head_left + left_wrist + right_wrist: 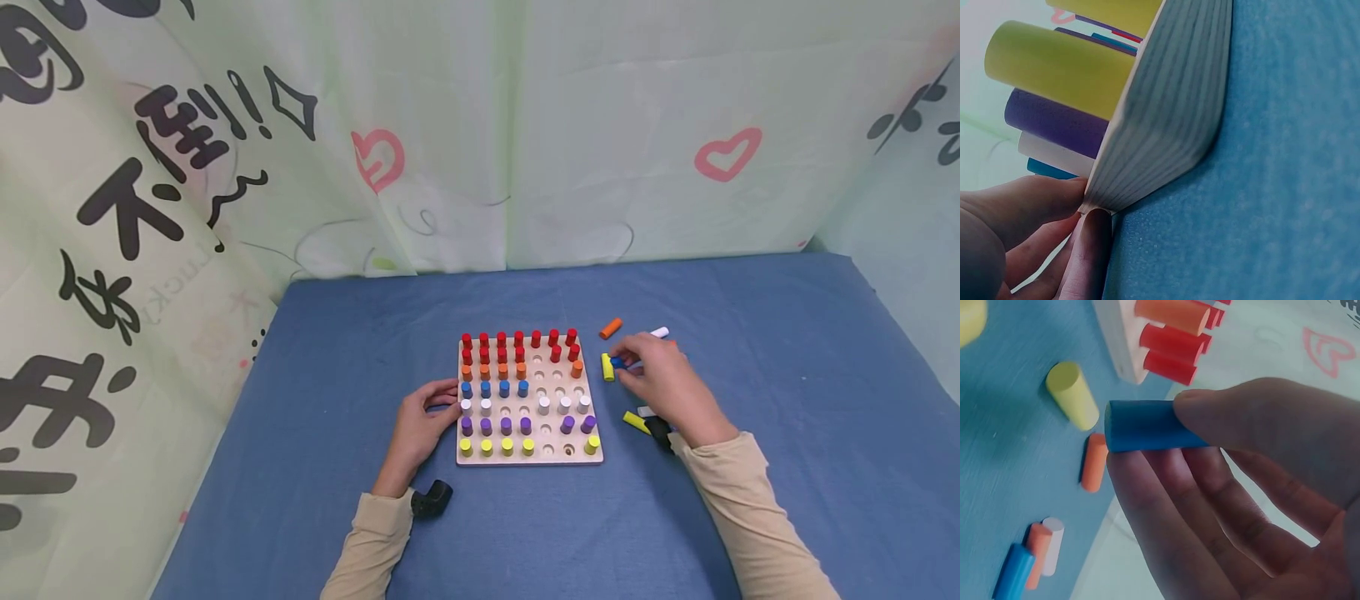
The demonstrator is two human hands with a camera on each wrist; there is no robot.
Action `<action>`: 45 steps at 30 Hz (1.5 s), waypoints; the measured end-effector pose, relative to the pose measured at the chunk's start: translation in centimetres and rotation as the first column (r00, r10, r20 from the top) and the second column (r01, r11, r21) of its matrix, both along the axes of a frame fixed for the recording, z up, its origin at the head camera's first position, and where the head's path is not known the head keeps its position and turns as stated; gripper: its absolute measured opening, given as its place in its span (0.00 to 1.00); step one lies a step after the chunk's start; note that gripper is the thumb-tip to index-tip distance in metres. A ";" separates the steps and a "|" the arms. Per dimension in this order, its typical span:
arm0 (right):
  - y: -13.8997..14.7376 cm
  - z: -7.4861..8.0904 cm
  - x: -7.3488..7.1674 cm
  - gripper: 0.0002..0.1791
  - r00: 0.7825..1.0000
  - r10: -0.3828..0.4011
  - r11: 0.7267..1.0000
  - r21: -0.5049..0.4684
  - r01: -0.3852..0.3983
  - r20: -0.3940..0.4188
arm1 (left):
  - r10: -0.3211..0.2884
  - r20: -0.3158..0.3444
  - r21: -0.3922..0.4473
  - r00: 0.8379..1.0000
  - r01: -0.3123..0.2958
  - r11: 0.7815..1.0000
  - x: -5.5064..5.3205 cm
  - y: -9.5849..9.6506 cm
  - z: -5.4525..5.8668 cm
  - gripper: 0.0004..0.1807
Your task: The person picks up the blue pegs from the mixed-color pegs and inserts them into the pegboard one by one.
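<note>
A wooden pegboard (495, 461) lies on the cloth, with rows of red, orange, blue, white, purple and yellow pegs standing in it. Several holes show no peg, mostly right of the middle. My left hand (418, 423) holds the board's left edge, thumb and fingertip at the rim in the left wrist view. Right of the board, my right hand (663, 375) pinches a blue peg (1141, 425) between thumb and fingers, above the table. Close to that hand is a yellow peg (607, 367).
Loose pegs lie around the right hand: an orange peg (611, 328), a white peg (660, 332) and another yellow peg (636, 422). A second blue peg (1013, 572) lies beside orange and white ones. A printed curtain (570, 167) hangs behind the blue-covered table (360, 333).
</note>
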State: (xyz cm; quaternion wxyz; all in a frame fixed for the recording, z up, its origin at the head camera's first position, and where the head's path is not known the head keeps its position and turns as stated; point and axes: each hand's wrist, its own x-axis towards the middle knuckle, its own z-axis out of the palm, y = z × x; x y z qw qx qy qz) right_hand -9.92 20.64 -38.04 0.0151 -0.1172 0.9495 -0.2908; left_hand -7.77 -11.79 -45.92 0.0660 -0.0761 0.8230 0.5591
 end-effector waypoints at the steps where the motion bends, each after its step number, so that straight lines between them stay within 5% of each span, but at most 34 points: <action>1: -0.1 0.0 0.0 0.11 1.000 0.002 1.000 -0.009 -0.002 0.005 | -0.004 -0.005 -0.003 1.000 0.004 1.000 0.0 0.0 0.0 0.21; 19: -2.8 0.1 -0.5 0.11 0.998 0.061 0.998 -0.019 -0.061 -0.036 | -0.004 0.002 -0.001 1.000 0.004 1.000 -0.1 0.0 0.0 0.21; 45: -5.9 0.3 -0.7 0.12 0.996 0.067 0.998 -0.016 -0.066 0.060 | -0.007 0.006 0.001 1.000 0.007 1.000 0.0 0.0 0.0 0.21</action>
